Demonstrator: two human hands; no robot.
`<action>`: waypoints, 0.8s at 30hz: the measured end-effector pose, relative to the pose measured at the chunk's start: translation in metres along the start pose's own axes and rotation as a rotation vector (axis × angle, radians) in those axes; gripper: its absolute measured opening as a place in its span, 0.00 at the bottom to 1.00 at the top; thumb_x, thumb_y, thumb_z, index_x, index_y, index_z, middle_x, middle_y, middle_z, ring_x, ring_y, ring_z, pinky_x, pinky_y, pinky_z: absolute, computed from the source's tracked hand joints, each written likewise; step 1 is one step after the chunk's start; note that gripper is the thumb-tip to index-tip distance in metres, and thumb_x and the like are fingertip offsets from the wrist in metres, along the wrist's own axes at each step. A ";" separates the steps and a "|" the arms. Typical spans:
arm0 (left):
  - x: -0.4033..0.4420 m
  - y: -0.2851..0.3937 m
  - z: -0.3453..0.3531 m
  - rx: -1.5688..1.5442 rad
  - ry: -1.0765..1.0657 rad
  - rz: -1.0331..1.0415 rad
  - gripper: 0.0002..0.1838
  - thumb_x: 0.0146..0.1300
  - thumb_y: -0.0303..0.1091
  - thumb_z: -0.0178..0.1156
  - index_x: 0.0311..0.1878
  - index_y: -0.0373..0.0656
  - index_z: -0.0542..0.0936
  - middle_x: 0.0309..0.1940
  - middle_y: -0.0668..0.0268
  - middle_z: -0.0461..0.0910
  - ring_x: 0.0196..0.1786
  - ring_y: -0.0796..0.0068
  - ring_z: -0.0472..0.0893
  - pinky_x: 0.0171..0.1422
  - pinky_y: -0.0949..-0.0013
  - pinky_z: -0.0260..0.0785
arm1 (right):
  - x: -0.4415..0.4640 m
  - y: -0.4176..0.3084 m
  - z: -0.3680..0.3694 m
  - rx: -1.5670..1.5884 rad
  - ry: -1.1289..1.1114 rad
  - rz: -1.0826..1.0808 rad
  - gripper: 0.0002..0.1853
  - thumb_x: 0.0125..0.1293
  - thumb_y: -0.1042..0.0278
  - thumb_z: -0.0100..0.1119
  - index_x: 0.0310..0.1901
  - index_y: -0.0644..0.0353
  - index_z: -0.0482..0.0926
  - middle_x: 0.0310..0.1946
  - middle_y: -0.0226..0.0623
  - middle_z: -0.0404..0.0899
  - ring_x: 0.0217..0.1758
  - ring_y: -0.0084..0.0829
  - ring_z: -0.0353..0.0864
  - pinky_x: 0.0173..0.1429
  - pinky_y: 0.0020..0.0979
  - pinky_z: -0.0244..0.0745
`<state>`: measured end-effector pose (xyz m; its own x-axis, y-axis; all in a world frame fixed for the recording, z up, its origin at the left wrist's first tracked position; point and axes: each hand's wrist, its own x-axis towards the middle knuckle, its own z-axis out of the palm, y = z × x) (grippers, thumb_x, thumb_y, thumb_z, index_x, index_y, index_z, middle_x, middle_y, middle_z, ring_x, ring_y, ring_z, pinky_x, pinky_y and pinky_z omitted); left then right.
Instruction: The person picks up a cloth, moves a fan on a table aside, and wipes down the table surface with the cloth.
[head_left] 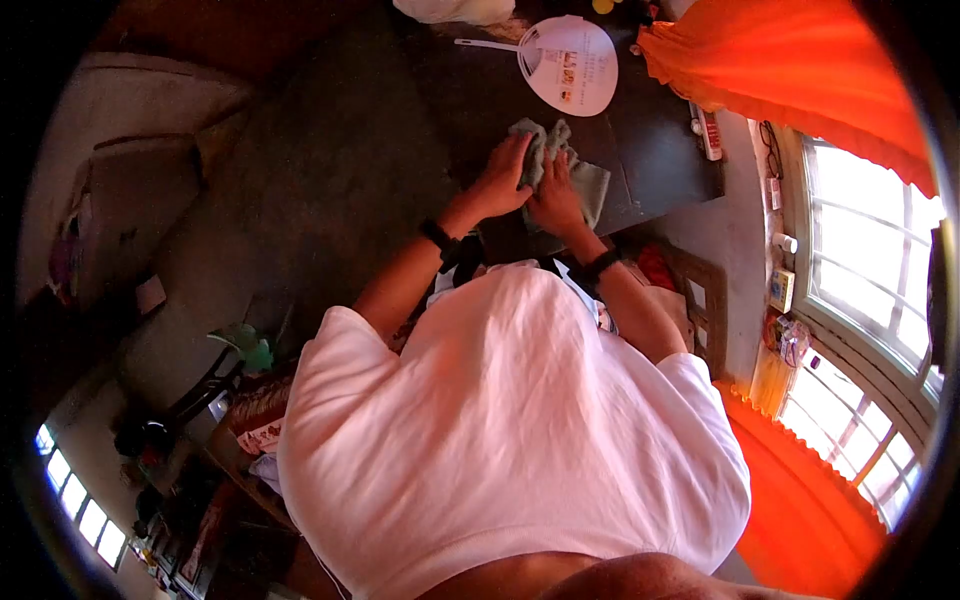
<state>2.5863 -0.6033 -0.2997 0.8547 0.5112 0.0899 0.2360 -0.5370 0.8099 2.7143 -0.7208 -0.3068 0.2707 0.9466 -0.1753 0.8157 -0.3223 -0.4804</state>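
A grey-green cloth (pixel 592 188) lies bunched on the dark table (pixel 655 160), near its front edge. My left hand (pixel 502 178) grips the cloth's left side, its fingers pressed against the folds. Beside it, my right hand (pixel 556 202) rests on the middle of the cloth, fingers pointing away from me and pressing into it. The two hands are close together. Past the cloth lies a white hand fan (pixel 585 65) with printing on it, its handle pointing left.
A white bundle (pixel 455 10) sits at the table's far side. Along the right wall are a remote-like object (pixel 711 135), an orange curtain (pixel 790 60) and a bright window (pixel 870 240). A green object (pixel 252 346) is at the lower left.
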 end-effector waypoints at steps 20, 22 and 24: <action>-0.030 -0.066 -0.104 0.172 0.159 -0.366 0.34 0.56 0.19 0.62 0.68 0.45 0.68 0.71 0.52 0.61 0.71 0.45 0.65 0.70 0.50 0.69 | 0.096 -0.098 0.036 0.243 -0.060 -0.296 0.53 0.54 0.66 0.69 0.78 0.48 0.46 0.74 0.66 0.50 0.75 0.62 0.57 0.71 0.55 0.64; -0.036 -0.073 -0.099 0.061 0.205 -0.435 0.32 0.57 0.20 0.63 0.66 0.44 0.69 0.69 0.51 0.63 0.69 0.45 0.68 0.68 0.50 0.70 | 0.094 -0.096 0.023 0.301 -0.106 -0.344 0.52 0.54 0.68 0.69 0.77 0.48 0.48 0.74 0.62 0.53 0.75 0.60 0.58 0.73 0.53 0.63; -0.029 -0.056 -0.115 0.243 0.287 -0.353 0.27 0.59 0.23 0.65 0.63 0.42 0.73 0.64 0.51 0.68 0.64 0.47 0.72 0.65 0.52 0.72 | 0.101 -0.091 -0.007 0.414 -0.083 -0.359 0.44 0.53 0.74 0.66 0.73 0.50 0.59 0.72 0.53 0.62 0.75 0.55 0.59 0.75 0.47 0.61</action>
<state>2.4956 -0.5107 -0.2809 0.5501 0.8349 0.0183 0.6174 -0.4213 0.6643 2.6708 -0.5960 -0.2745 -0.0421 0.9991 0.0026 0.5757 0.0264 -0.8172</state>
